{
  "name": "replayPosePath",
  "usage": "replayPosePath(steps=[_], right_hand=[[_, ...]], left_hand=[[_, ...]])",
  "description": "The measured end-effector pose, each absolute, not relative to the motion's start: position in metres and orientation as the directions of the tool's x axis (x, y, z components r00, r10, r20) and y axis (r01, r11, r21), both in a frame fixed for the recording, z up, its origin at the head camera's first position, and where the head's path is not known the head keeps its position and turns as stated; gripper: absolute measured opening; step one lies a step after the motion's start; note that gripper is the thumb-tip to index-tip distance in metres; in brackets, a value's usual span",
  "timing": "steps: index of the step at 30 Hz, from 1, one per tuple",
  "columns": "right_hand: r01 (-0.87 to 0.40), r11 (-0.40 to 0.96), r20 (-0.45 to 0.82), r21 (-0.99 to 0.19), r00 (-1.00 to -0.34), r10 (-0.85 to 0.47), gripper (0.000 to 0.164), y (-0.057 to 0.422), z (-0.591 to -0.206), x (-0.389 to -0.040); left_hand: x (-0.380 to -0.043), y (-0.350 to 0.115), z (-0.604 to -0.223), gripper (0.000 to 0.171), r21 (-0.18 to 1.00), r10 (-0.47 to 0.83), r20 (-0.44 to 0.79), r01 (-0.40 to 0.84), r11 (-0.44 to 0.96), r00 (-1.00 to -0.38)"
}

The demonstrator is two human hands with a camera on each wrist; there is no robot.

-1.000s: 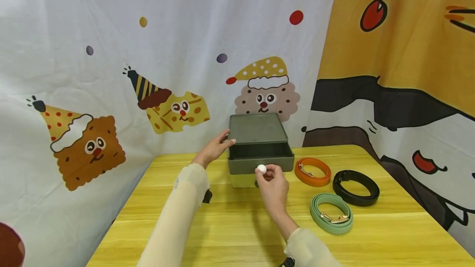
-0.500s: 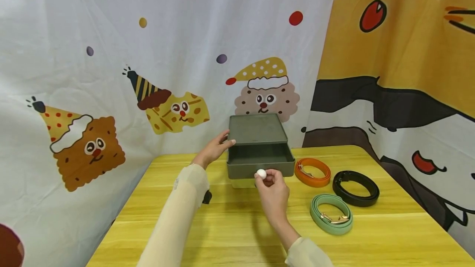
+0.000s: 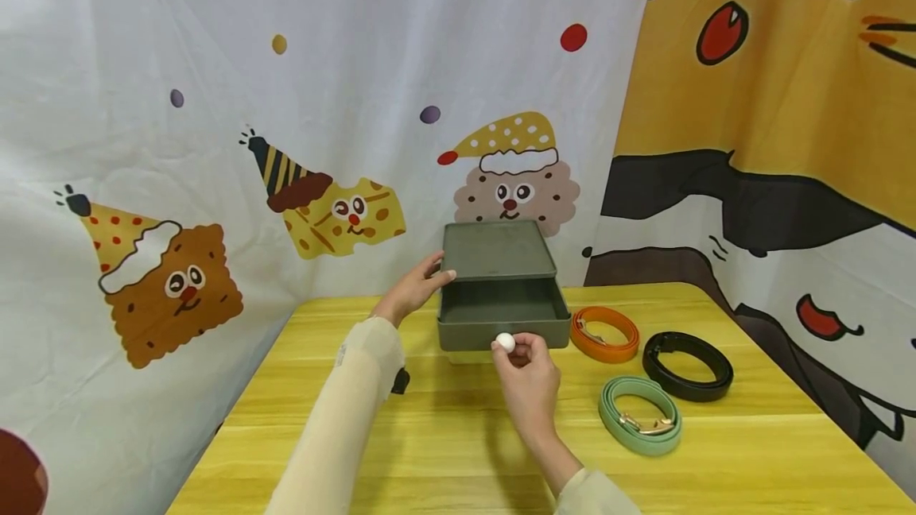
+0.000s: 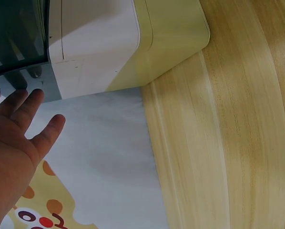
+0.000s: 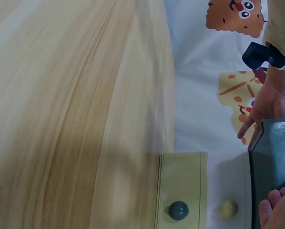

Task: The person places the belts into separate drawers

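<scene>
A small drawer box with a grey-green top stands at the back of the table. Its top drawer is pulled out, and I see nothing inside the visible part. My right hand pinches the drawer's round white knob between thumb and fingers. My left hand touches the left side of the box, thumb near the upper front corner; its fingers look extended in the left wrist view. Under the grey drawer, the right wrist view shows a white drawer with a yellowish knob and a yellow-green drawer with a dark knob.
Three coiled belts lie right of the box: an orange belt, a black belt and a green belt with a gold buckle. A cartoon-printed curtain hangs behind the wooden table.
The top drawer has slid farther out toward me, with my right hand on its knob moving along. My left hand has stayed at the box's side.
</scene>
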State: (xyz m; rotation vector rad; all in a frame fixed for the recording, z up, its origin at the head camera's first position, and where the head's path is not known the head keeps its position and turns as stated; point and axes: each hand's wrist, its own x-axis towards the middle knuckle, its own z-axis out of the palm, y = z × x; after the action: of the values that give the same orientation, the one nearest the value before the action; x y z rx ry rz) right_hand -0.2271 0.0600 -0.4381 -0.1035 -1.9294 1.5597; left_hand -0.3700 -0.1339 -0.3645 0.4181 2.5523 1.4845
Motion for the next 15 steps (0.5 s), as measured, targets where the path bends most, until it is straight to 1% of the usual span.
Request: replayPosePath(steps=[15], right_hand=[[-0.327, 0.302, 0.433, -0.896, -0.795, 0.424, 0.023, 0.0631, -0.4377, -0.2224]], left_hand=[[-0.3692, -0.1354, -0.3647, 0.076, 0.878, 0.329, 0.003, 0.160, 0.451, -0.944]])
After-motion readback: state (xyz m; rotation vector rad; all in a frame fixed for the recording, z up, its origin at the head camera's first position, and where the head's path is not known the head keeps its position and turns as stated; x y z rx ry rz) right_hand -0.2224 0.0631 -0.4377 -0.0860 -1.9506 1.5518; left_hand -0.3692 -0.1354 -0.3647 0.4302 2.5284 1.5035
